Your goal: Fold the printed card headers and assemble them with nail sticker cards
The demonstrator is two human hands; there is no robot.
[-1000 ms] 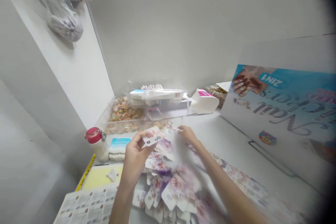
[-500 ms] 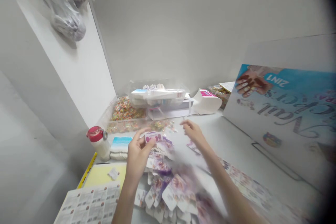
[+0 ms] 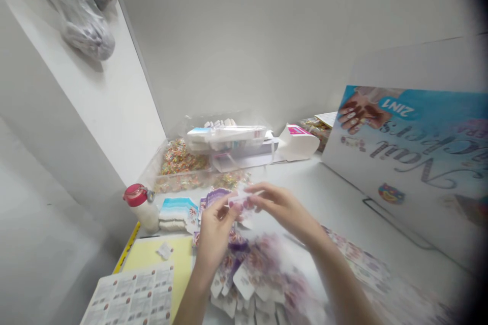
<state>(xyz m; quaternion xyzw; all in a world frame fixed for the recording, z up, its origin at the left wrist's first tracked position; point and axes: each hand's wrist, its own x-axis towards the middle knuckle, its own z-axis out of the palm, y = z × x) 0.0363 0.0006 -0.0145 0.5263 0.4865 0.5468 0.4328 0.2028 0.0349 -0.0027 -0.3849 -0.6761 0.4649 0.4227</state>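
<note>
My left hand [image 3: 216,227] pinches a small white card with magenta oval marks [image 3: 239,202] between thumb and fingers. From the other side, the fingertips of my right hand [image 3: 280,205] close on the card's right end. Something clear, like thin plastic, shows at the card's top, too blurred to make out. Beneath my hands spreads a heap of purple-and-white printed cards [image 3: 244,274], overlapping one another. A stack of purple cards [image 3: 218,195] is partly hidden behind my left hand. Beside it lies a stack of blue-and-white cards [image 3: 177,208].
A red-lidded bottle [image 3: 141,208] stands at the left, by a yellow sheet [image 3: 152,251] and a label sheet [image 3: 133,294]. Behind are a clear bin of colourful bits [image 3: 183,157] and a white box [image 3: 299,143]. A large printed box [image 3: 412,162] stands at the right.
My right hand has come left and down from above the table to the card. My left hand has moved right with the card, and the view has shifted slightly.
</note>
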